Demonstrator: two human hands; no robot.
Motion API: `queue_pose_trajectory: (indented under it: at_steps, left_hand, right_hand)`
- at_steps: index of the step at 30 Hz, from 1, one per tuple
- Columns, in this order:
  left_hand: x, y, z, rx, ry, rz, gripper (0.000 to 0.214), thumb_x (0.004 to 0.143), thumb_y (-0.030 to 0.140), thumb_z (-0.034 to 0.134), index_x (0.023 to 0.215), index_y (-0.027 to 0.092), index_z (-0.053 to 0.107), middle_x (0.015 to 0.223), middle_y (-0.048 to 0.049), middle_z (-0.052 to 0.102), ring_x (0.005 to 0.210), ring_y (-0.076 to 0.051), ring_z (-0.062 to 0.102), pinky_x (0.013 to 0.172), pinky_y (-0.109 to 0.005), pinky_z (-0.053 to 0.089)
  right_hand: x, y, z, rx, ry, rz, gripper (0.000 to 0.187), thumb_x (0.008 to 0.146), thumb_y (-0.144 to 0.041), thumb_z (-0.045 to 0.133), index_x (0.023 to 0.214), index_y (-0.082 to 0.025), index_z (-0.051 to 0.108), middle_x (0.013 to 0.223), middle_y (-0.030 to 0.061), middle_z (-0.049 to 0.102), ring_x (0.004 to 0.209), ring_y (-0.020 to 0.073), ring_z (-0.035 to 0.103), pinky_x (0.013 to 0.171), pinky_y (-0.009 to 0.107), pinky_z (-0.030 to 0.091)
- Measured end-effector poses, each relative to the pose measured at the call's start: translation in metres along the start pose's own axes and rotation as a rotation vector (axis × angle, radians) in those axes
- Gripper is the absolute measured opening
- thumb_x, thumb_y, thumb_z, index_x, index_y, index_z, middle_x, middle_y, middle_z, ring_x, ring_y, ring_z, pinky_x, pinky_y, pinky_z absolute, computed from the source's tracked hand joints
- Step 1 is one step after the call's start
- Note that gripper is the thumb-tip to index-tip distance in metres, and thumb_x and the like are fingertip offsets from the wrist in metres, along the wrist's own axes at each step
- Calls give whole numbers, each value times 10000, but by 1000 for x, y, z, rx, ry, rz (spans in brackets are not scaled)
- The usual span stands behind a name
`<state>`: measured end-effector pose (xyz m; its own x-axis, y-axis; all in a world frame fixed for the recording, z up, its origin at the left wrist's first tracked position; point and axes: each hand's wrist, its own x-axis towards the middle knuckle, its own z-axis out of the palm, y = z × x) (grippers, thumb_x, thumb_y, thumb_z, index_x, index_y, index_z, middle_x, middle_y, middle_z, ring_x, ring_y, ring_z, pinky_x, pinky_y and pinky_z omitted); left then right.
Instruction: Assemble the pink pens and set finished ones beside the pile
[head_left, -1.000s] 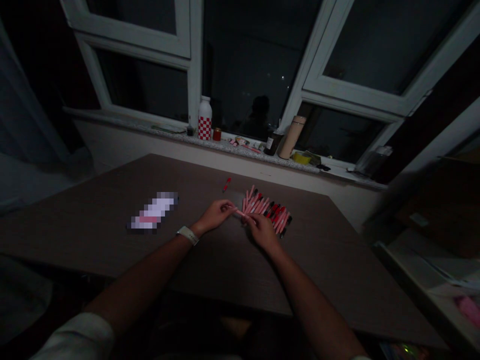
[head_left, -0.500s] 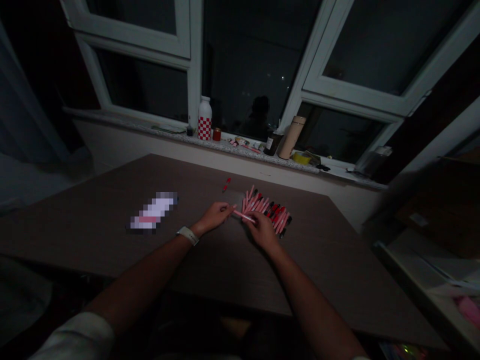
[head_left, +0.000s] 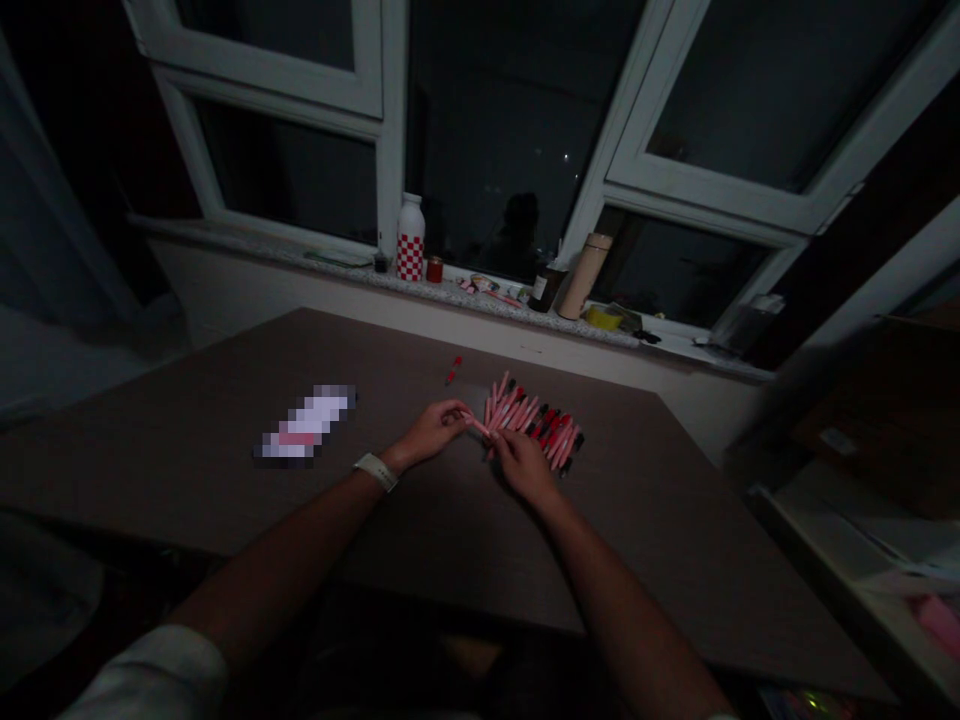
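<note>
A pink pen (head_left: 478,424) spans the small gap between my two hands over the table. My left hand (head_left: 436,430), with a light watch band on its wrist, pinches the pen's left end. The fingertips of my right hand (head_left: 525,462) are closed on its right end. Just beyond and to the right lies a spread of several pens (head_left: 513,408), mostly pink, with some red and black ones among them. A single red pen (head_left: 453,371) rests apart from the others, farther back on the table.
The brown table (head_left: 300,520) stands against a wall below a window. A blurred-out bright, flat object (head_left: 306,424) lies at the left. On the sill are a red-and-white checkered bottle (head_left: 410,240), a small red jar (head_left: 434,270), a dark bottle (head_left: 540,292) and a tan flask (head_left: 585,277).
The pen's ends have come closer to my hands' fingertips: a light piece in my left fingers and the pen in my right now meet in one line. My right hand has shifted slightly.
</note>
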<state>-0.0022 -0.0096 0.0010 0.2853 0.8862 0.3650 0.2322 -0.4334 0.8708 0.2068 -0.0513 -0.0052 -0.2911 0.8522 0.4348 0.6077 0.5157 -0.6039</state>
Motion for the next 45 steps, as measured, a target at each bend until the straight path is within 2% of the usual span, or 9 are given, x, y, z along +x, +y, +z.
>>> queue_pose_trajectory:
  at_steps: [4, 8, 11, 16, 22, 35, 45]
  left_hand:
    - [0, 0, 0, 50, 15, -1, 388, 858, 521, 581, 839, 143, 664, 722, -6, 611, 685, -151, 544, 633, -248, 403]
    - [0, -1, 0, 123, 31, -59, 528, 890, 615, 497, 670, 149, 614, 586, 17, 513, 582, -131, 470, 555, -242, 339]
    - [0, -4, -1, 141, 42, -82, 562, 885, 642, 485, 630, 153, 592, 564, 22, 491, 559, -127, 455, 537, -243, 318]
    - [0, -9, -1, 195, 51, -63, 591, 885, 662, 460, 597, 158, 572, 540, 28, 468, 557, -128, 440, 537, -246, 295]
    - [-1, -5, -2, 230, 40, -90, 623, 894, 669, 428, 565, 161, 576, 496, 25, 462, 530, -131, 445, 545, -255, 291]
    - [-1, -3, -2, 241, -4, -72, 585, 889, 643, 450, 607, 157, 610, 512, 30, 444, 531, -128, 425, 536, -250, 284]
    - [-1, -2, -1, 200, 7, -68, 601, 887, 665, 445, 601, 160, 603, 500, 30, 448, 521, -126, 423, 519, -244, 292]
  right_hand:
    - [0, -1, 1, -1, -4, -5, 362, 1008, -333, 427, 828, -190, 707, 798, 49, 723, 765, 191, 660, 708, 251, 437]
    - [0, -1, 2, 5, 10, -6, 297, 990, -339, 477, 924, -188, 725, 877, 66, 747, 827, 208, 675, 745, 271, 463]
    - [0, 1, 2, 8, 32, -5, 251, 963, -338, 531, 1004, -183, 725, 955, 83, 755, 873, 224, 684, 775, 296, 484]
    - [0, 6, 4, 49, 49, -39, 215, 924, -339, 601, 1045, -199, 710, 1018, 82, 745, 930, 230, 682, 829, 322, 505]
    - [0, 9, 6, 82, 83, -53, 206, 905, -333, 628, 1054, -205, 691, 1015, 74, 730, 921, 223, 670, 820, 326, 512]
    - [-1, 7, 4, 67, 67, -52, 210, 930, -338, 597, 1047, -196, 700, 997, 74, 733, 915, 221, 669, 824, 325, 505]
    - [-1, 7, 4, 39, 59, -29, 232, 940, -353, 577, 1066, -207, 705, 1024, 76, 737, 937, 225, 669, 840, 323, 502]
